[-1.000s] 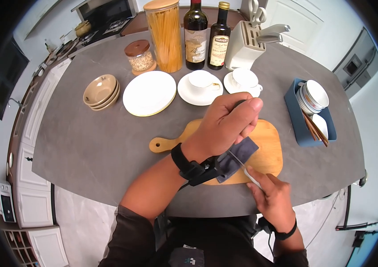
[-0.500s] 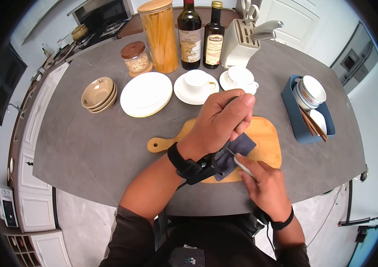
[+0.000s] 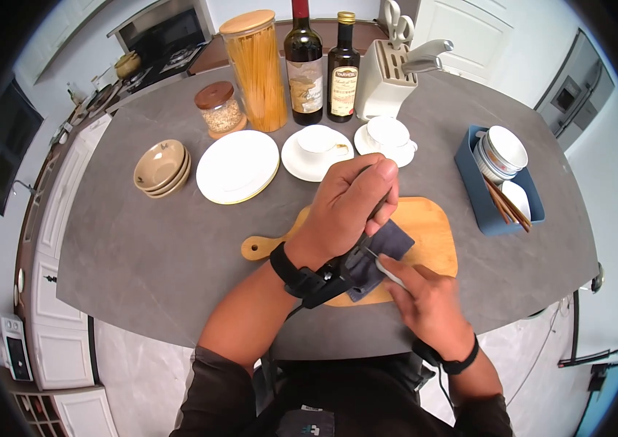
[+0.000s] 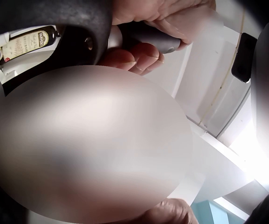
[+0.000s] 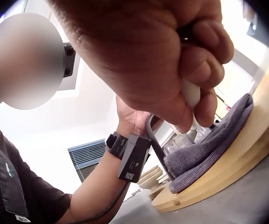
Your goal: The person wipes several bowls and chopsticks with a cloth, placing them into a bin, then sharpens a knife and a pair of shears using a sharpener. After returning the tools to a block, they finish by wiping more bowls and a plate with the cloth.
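Plainly, left hand [image 3: 345,202] tight round one dark handle [image 4: 148,37], right hand [image 3: 433,302] round one knife [image 3: 391,272], one cloth [image 3: 394,242] beneath

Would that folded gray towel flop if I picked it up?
Probably floppy: the towel looks fuzzy. It might unfold, since folded layers show at its edge. It likely won't roll, lying flat on the wooden cutting board.

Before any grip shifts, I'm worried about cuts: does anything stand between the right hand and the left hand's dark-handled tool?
Only the white-handled tool that the right hand grips: its thin metal end points toward the dark-handled tool. The folded cloth lies below.
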Demonstrator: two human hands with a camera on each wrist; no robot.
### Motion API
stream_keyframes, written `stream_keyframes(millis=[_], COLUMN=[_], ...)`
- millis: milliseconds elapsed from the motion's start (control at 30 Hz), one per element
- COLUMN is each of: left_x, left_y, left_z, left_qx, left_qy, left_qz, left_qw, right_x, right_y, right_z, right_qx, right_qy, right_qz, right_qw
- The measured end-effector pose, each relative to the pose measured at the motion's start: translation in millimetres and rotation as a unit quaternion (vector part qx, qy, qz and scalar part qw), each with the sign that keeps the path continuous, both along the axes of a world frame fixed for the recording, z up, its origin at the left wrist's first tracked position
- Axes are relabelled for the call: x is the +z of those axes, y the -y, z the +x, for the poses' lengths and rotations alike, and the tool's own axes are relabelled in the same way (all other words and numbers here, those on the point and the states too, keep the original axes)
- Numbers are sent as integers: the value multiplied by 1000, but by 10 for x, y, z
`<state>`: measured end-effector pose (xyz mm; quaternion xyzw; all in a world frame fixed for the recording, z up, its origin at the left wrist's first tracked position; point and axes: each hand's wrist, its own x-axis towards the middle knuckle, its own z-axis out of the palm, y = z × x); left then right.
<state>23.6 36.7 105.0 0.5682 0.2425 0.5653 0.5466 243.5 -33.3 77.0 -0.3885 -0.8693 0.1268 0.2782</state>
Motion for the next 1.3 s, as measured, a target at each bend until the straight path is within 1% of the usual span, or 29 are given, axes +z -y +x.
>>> stream_keyframes(millis=[67, 100, 167, 233, 300, 333, 433, 500, 567, 633, 767, 833, 967, 1033, 1067, 1100, 1167, 1300], left_x=[6, 23, 30, 22, 9, 10, 26, 12, -3, -1, -19, -21, 3, -22, -11, 14, 22, 19], left_y=[6, 9, 10, 2, -2, -3, 7, -8, -3, -1, -8, -23, 4, -19, -19, -7, 10, -2], left_z=[4, 6, -5, 0, 9, 8, 30, 31, 23, 38, 30, 8, 18, -7, -4, 3, 3, 7], left_qx=[5, 2, 4, -5, -4, -2, 0, -7, -9, 0, -5, 13, 10, 6, 8, 5, 7, 5], left_qy=[10, -3, -15, -8, -6, -5, -8, -10, -13, -10, -11, -11, -20, -4, -3, -9, -13, -21], left_qz=[-6, -4, -4, -3, 1, 6, -7, 0, 6, 0, -1, -3, 13, 10, 9, 2, -7, 3], left_qw=[1000, 1000, 1000, 1000, 1000, 1000, 1000, 1000, 1000, 1000, 1000, 1000, 1000, 1000, 1000, 1000, 1000, 1000], right_x=[61, 69, 57, 19, -32, -26, -12, -52, -46, -121, -128, -138, -112, -85, -45, -20, -1, 10], right_y=[99, 152, 253, 277, 271, 259, 193, 97, 12, -99, -233, -243, -100, -9, 41, 94, 196, 264], right_z=[169, 243, 373, 418, 423, 415, 332, 192, 51, -72, -241, -250, -156, 1, 95, 175, 308, 433], right_qx=[-19, -12, -41, -38, -32, -31, -35, -14, -18, 6, 7, 7, -7, -8, -12, -8, -31, -31], right_qy=[16, 19, 33, 36, 11, 11, 17, -2, -3, -40, -19, -12, -8, -11, 12, 15, 19, 42], right_qz=[-40, -42, -91, -95, -55, -55, -53, -29, -38, -8, -15, -18, -11, -12, -19, -21, -54, -56], right_qw=[999, 999, 995, 994, 998, 998, 998, 999, 999, 999, 1000, 1000, 1000, 1000, 1000, 1000, 998, 997])
